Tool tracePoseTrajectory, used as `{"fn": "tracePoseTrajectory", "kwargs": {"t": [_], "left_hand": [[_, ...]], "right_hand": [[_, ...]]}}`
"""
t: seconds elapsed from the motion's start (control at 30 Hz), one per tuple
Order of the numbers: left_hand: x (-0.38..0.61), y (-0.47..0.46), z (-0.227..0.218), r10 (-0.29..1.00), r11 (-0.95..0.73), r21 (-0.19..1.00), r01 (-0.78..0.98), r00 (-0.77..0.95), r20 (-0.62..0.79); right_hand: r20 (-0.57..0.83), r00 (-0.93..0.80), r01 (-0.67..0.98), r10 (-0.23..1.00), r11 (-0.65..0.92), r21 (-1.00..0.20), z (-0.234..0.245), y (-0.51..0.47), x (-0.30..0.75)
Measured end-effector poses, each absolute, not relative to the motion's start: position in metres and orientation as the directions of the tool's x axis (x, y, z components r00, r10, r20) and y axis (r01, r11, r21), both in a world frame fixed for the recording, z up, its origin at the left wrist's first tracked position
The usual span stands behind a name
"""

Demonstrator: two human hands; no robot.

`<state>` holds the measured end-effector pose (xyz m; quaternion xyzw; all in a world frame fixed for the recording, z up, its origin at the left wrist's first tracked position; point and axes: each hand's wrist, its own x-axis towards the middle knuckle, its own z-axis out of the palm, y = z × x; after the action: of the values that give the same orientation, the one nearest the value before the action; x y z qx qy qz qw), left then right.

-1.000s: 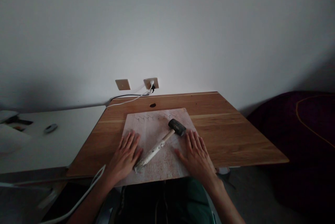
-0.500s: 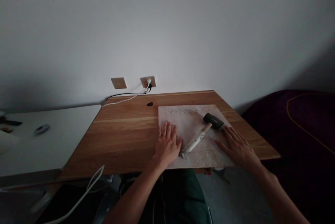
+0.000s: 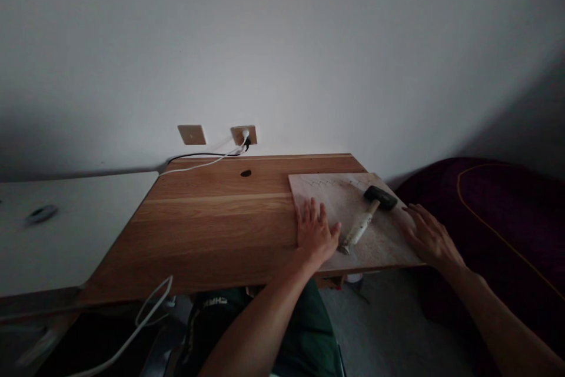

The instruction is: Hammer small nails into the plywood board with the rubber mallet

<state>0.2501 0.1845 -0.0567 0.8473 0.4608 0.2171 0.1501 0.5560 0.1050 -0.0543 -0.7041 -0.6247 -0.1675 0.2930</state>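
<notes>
A pale board point(image 3: 339, 203) with a row of small nails along its far edge lies at the right end of the wooden desk point(image 3: 212, 230). On it rests a hammer point(image 3: 368, 216) with a black head and a whitish handle. My left hand point(image 3: 314, 233) lies flat on the board's left part, fingers spread, just left of the handle end. My right hand point(image 3: 427, 237) lies flat at the board's right near corner, fingers stretched out. Neither hand holds anything.
A white table point(image 3: 66, 236) with a small grey ring point(image 3: 40, 212) adjoins the desk on the left. Wall sockets point(image 3: 243, 134) with white and black cables sit behind the desk. A dark purple bed or cushion point(image 3: 494, 212) stands to the right. A white cable point(image 3: 145, 312) loops below.
Both hands have slid the board, hammer still on it, rightwards across the desk to its right end. The view has also turned right.
</notes>
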Motion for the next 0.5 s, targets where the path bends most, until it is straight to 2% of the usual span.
{"fn": "tracePoseTrajectory", "kwargs": {"t": [0.1, 0.2, 0.33, 0.5], "left_hand": [[0.211, 0.198, -0.051, 0.833, -0.553, 0.442, 0.707, 0.492, 0.255], [0.143, 0.229, -0.046, 0.829, -0.558, 0.343, 0.755, 0.488, 0.275], [0.046, 0.284, -0.046, 0.868, -0.468, 0.2, 0.861, 0.405, 0.289], [-0.031, 0.321, -0.056, 0.916, -0.36, 0.183, 0.915, 0.309, 0.256]], "right_hand": [[0.681, 0.106, 0.988, 0.724, -0.001, -0.152, -0.039, 0.106, 0.526], [0.68, -0.119, 0.962, 0.724, 0.254, -0.101, -0.014, 0.128, 0.454], [0.521, -0.238, 0.907, 0.82, 0.379, -0.183, 0.014, 0.187, 0.308], [0.304, -0.226, 0.9, 0.926, 0.318, -0.299, -0.008, 0.263, 0.173]]}}
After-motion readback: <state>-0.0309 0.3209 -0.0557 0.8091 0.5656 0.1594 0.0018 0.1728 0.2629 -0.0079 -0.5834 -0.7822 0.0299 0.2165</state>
